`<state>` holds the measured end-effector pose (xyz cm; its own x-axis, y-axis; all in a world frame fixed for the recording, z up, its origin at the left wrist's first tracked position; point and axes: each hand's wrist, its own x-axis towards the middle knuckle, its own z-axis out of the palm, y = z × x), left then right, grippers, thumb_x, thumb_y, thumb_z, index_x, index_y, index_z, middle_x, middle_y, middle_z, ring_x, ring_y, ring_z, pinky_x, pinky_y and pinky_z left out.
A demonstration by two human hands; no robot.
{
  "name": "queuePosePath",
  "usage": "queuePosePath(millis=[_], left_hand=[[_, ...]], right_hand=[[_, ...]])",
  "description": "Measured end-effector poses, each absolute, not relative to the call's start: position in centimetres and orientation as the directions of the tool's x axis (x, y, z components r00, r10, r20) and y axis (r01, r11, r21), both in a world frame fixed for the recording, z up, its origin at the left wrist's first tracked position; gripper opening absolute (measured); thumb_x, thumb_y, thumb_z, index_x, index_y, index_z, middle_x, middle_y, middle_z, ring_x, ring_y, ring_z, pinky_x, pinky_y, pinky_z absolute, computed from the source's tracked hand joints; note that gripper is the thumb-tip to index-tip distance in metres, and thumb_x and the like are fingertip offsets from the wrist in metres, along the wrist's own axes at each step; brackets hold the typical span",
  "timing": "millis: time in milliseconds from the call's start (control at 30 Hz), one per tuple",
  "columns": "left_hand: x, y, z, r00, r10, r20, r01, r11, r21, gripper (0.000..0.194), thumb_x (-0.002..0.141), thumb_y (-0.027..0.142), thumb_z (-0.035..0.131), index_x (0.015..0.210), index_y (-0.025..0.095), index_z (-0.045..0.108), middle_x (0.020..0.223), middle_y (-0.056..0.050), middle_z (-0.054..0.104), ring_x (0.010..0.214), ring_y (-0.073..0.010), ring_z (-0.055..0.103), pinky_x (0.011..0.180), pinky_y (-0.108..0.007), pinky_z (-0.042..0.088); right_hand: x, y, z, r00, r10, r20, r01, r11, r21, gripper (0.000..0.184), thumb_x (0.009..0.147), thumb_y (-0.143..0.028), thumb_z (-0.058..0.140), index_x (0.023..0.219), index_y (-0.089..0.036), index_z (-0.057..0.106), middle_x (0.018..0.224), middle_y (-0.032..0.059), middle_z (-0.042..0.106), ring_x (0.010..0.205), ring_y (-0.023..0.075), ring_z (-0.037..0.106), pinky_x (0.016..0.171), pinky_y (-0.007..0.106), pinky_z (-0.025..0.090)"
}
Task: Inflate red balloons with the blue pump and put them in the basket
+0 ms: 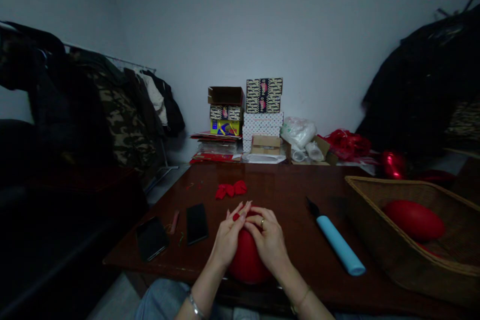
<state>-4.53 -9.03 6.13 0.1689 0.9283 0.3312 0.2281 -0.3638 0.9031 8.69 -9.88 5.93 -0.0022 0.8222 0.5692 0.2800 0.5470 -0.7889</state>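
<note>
An inflated red balloon [249, 260] rests at the near edge of the brown table, between my two hands. My left hand [229, 232] and my right hand [269, 234] meet at the balloon's far end, their fingertips pinched together there. A small red bit shows by the left fingers, likely the balloon's neck, though I cannot make it out fully. Several limp red balloons [230, 189] lie on the table beyond my hands. To the right lies a light-blue hand pump [339, 245] with a black nozzle.
Two dark phones [197, 223] and a small pinkish stick [174, 222] lie on the left of the table [288, 185]. A wicker basket [375, 255] with an inflated red balloon [414, 220] stands at right. Boxes [264, 95] are stacked at the back; coats [123, 115] hang left.
</note>
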Motion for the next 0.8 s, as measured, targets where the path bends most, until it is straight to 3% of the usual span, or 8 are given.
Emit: queuePosePath(millis=[100,200,300,400,500,567,667,800], left_hand=[[-4.5,-9.0,6.1,0.136,0.943,0.305,0.147,-0.323,0.935,0.039,0.089,0.035,0.038,0.122,0.025,0.055,0.132,-0.002,0.048,0.128,-0.0198,0.037,0.112,-0.043,0.005],[-4.4,-9.0,6.0,0.11,0.947,0.301,0.159,-0.316,0.935,0.037,0.089,0.036,0.039,0.118,0.024,0.058,0.131,-0.002,0.05,0.128,-0.02,0.036,0.112,-0.043,0.003],[-4.6,-8.9,6.0,0.096,0.948,0.303,0.216,-0.317,0.924,0.036,0.088,0.036,0.04,0.117,0.025,0.059,0.13,-0.002,0.051,0.129,-0.0201,0.033,0.111,-0.044,-0.001],[-4.9,-8.6,6.0,0.119,0.944,0.308,0.245,-0.329,0.912,0.037,0.088,0.036,0.04,0.12,0.025,0.057,0.131,-0.002,0.049,0.131,-0.02,0.03,0.111,-0.044,0.001],[-4.8,-8.2,6.6,0.116,0.936,0.332,0.273,-0.351,0.896,0.039,0.089,0.038,0.038,0.123,0.025,0.054,0.133,-0.002,0.047,0.132,-0.0197,0.027,0.111,-0.044,0.003],[-4.4,-7.9,7.2,0.123,0.924,0.362,0.305,-0.383,0.872,0.04,0.089,0.039,0.038,0.124,0.026,0.053,0.134,-0.002,0.046,0.133,-0.0196,0.025,0.111,-0.044,0.003],[-3.6,-7.6,8.2,0.188,0.891,0.414,0.353,-0.454,0.818,0.04,0.09,0.04,0.037,0.125,0.028,0.052,0.135,-0.001,0.045,0.135,-0.0191,0.021,0.111,-0.045,0.002],[-2.1,-7.2,9.4,0.271,0.853,0.446,0.403,-0.521,0.753,0.04,0.09,0.041,0.037,0.126,0.031,0.05,0.137,0.001,0.042,0.135,-0.019,0.018,0.11,-0.047,0.003]], right_hand=[[9.0,-9.7,5.7,0.02,0.843,0.537,0.213,0.522,-0.826,0.017,0.08,-0.036,0.056,0.078,-0.027,0.069,0.099,0.0044,0.064,0.098,0.0202,0.054,0.089,0.04,0.04],[9.3,-9.2,5.3,0.06,0.868,0.492,0.131,0.482,-0.866,0.026,0.084,-0.04,0.049,0.08,-0.022,0.068,0.1,0.0069,0.065,0.096,0.0197,0.058,0.088,0.039,0.042],[10.0,-8.9,4.9,0.067,0.883,0.465,0.086,0.459,-0.884,0.029,0.086,-0.042,0.045,0.088,-0.02,0.064,0.115,0.0095,0.06,0.103,0.02,0.056,0.091,0.039,0.041],[11.1,-9.1,4.8,0.039,0.886,0.462,0.102,0.457,-0.884,0.037,0.075,-0.044,0.06,0.105,-0.023,0.059,0.131,0.0087,0.048,0.116,0.0222,0.047,0.098,0.042,0.034],[12.0,-9.4,4.9,-0.058,0.888,0.456,0.351,0.446,-0.823,0.086,0.053,-0.049,0.075,0.129,-0.025,0.042,0.14,0.0085,0.037,0.129,0.0257,0.031,0.106,0.046,0.022],[12.5,-9.5,5.0,-0.14,0.892,0.43,0.581,0.425,-0.694,0.109,0.045,-0.055,0.076,0.137,-0.022,0.028,0.144,0.0096,0.029,0.133,0.0268,0.02,0.107,0.049,0.015],[13.3,-9.4,5.5,-0.191,0.887,0.421,0.764,0.403,-0.503,0.117,0.046,-0.062,0.072,0.141,-0.02,0.017,0.146,0.0108,0.024,0.135,0.0272,0.015,0.107,0.052,0.011],[14.7,-9.2,6.2,-0.177,0.851,0.495,0.859,0.378,-0.344,0.11,0.052,-0.062,0.068,0.14,-0.019,0.018,0.145,0.0096,0.027,0.135,0.0272,0.013,0.106,0.055,0.007]])
